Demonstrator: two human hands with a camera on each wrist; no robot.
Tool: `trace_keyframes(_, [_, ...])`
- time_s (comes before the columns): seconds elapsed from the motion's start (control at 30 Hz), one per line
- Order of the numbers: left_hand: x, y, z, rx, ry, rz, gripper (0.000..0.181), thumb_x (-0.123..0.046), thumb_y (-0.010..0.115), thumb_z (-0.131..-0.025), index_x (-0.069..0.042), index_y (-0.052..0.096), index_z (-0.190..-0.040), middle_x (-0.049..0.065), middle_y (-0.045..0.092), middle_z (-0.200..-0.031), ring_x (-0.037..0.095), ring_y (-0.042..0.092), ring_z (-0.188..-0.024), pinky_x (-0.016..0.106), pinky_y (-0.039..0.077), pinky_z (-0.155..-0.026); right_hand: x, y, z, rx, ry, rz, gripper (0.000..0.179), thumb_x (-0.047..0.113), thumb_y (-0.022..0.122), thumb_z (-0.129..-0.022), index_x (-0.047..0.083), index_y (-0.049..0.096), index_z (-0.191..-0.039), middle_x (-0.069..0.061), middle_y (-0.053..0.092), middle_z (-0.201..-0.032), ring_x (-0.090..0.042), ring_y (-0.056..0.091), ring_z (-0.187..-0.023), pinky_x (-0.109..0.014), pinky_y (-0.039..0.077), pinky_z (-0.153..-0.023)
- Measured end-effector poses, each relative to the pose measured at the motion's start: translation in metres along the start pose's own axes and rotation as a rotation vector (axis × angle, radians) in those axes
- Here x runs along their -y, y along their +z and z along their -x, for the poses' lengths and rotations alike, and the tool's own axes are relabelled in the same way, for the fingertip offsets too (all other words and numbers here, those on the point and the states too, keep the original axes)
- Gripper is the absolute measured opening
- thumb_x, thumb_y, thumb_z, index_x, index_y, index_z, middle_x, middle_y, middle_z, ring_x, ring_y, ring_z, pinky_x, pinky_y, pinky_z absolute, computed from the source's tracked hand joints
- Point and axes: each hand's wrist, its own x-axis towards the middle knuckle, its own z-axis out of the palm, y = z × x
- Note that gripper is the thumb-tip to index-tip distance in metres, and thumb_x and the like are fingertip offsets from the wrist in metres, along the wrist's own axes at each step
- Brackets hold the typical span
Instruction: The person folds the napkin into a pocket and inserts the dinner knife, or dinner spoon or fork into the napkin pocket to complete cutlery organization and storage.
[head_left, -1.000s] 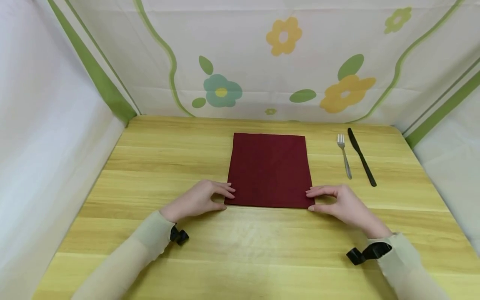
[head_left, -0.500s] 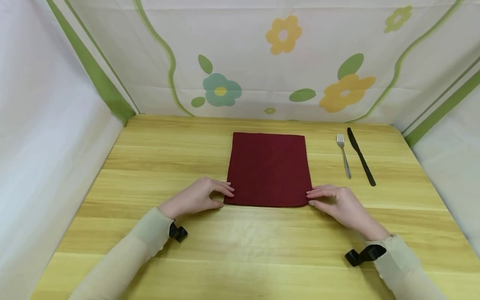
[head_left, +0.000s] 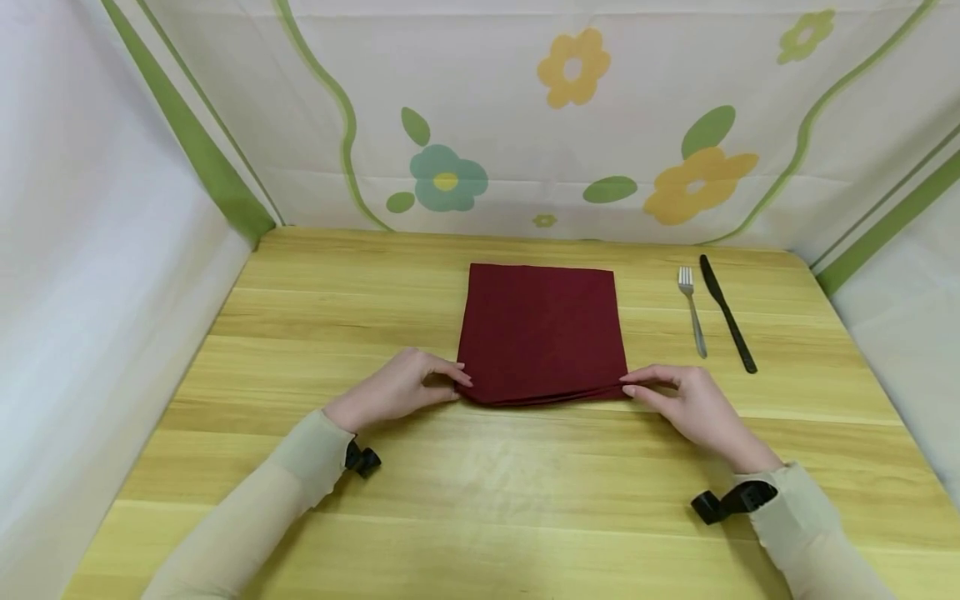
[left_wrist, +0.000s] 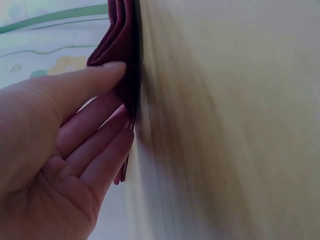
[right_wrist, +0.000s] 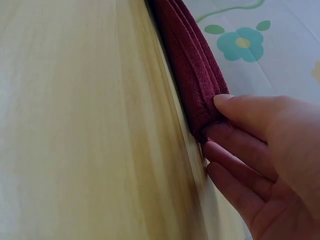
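A folded dark red cloth napkin (head_left: 542, 329) lies in the middle of the wooden table (head_left: 480, 467). My left hand (head_left: 405, 385) pinches its near left corner between thumb and fingers, shown close up in the left wrist view as napkin (left_wrist: 122, 60) and left hand (left_wrist: 75, 130). My right hand (head_left: 686, 400) pinches the near right corner; the right wrist view shows the napkin (right_wrist: 192, 75) held by that hand (right_wrist: 250, 145). The near edge is lifted slightly off the table, showing several layers.
A silver fork (head_left: 692, 308) and a black knife (head_left: 727, 312) lie side by side to the right of the napkin. Flowered cloth walls (head_left: 525, 117) close in the table at the back and both sides.
Both hands have gone from resting at the napkin's near corners to pinching them, and the near edge has risen and drawn a little away from me.
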Motion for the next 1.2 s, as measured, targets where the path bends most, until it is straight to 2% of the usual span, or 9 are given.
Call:
trace_keyframes(0.17, [0.000,0.000,-0.002,-0.051,0.002,0.034,0.020,-0.013,0.070,-0.099,-0.014,0.076,-0.119,-0.003,0.072,-0.117,0.012,0.065,-0.112,0.033,0.053,-0.094,0.001,-0.001,-0.001,0.006,0.018,-0.032,0.015,0.025,0.072,-0.098,0.026,0.078,-0.111,0.008,0.074,-0.107,-0.012,0.067,-0.104,-0.015,0.049,-0.080])
trace_keyframes(0.3, [0.000,0.000,-0.006,-0.080,-0.024,0.080,0.014,-0.014,0.069,-0.100,-0.012,0.074,-0.113,-0.006,0.074,-0.104,0.007,0.068,-0.097,0.030,0.056,-0.084,0.002,-0.002,-0.001,0.020,0.021,-0.070,0.015,0.023,0.071,-0.099,0.024,0.078,-0.112,0.007,0.074,-0.107,-0.012,0.067,-0.103,-0.016,0.050,-0.079])
trace_keyframes(0.43, [0.001,-0.001,-0.009,-0.104,-0.059,0.112,0.011,-0.015,0.067,-0.101,-0.010,0.072,-0.110,-0.005,0.074,-0.102,0.007,0.068,-0.096,0.030,0.056,-0.084,0.003,-0.002,-0.001,0.048,0.025,-0.102,0.017,0.024,0.072,-0.098,0.023,0.077,-0.114,0.007,0.073,-0.109,-0.013,0.066,-0.106,-0.018,0.052,-0.083])
trace_keyframes(0.6, [0.001,-0.002,-0.013,-0.139,-0.061,0.130,0.012,-0.014,0.066,-0.102,-0.007,0.070,-0.111,0.000,0.074,-0.102,0.011,0.068,-0.095,0.032,0.056,-0.085,0.005,-0.003,0.001,0.097,0.076,-0.117,0.040,0.037,0.086,-0.084,0.025,0.075,-0.121,0.011,0.071,-0.116,-0.012,0.063,-0.113,-0.022,0.046,-0.096])
trace_keyframes(0.73, [0.002,-0.002,-0.017,-0.176,-0.056,0.112,0.015,-0.016,0.065,-0.102,-0.005,0.070,-0.111,0.001,0.073,-0.100,0.012,0.068,-0.092,0.033,0.056,-0.083,0.006,0.000,0.000,0.106,0.050,-0.055,0.054,0.041,0.092,-0.075,0.027,0.073,-0.123,0.011,0.069,-0.119,-0.015,0.061,-0.115,-0.034,0.043,-0.101])
trace_keyframes(0.83, [0.002,-0.002,-0.020,-0.192,-0.074,0.089,0.018,-0.019,0.063,-0.104,-0.004,0.068,-0.114,0.002,0.073,-0.101,0.012,0.068,-0.092,0.033,0.056,-0.082,0.006,0.003,-0.002,0.077,-0.009,0.011,0.049,0.034,0.092,-0.077,0.022,0.074,-0.121,0.006,0.070,-0.118,-0.020,0.062,-0.113,-0.041,0.047,-0.097])
trace_keyframes(0.9, [0.003,-0.002,-0.022,-0.198,-0.092,0.071,0.020,-0.020,0.062,-0.105,-0.004,0.067,-0.116,0.002,0.073,-0.102,0.013,0.067,-0.093,0.034,0.055,-0.082,0.006,0.005,-0.004,0.053,-0.037,0.032,0.039,0.027,0.090,-0.081,0.018,0.076,-0.117,0.003,0.071,-0.115,-0.021,0.063,-0.109,-0.042,0.049,-0.093])
trace_keyframes(1.07, [0.004,-0.002,-0.025,-0.214,-0.109,0.043,0.020,-0.020,0.060,-0.105,-0.004,0.066,-0.115,0.003,0.073,-0.101,0.015,0.067,-0.092,0.036,0.055,-0.082,0.005,0.005,-0.008,0.009,-0.040,0.022,0.017,0.019,0.078,-0.094,0.014,0.078,-0.110,0.002,0.073,-0.108,-0.019,0.066,-0.103,-0.028,0.051,-0.087])
trace_keyframes(1.2, [0.003,-0.002,-0.025,-0.227,-0.109,0.030,0.018,-0.019,0.060,-0.105,-0.004,0.066,-0.113,0.004,0.073,-0.100,0.016,0.067,-0.090,0.036,0.055,-0.080,0.003,0.004,-0.011,0.004,-0.009,-0.011,0.016,0.022,0.071,-0.099,0.013,0.077,-0.110,-0.001,0.073,-0.109,-0.017,0.065,-0.097,-0.021,0.051,-0.077])
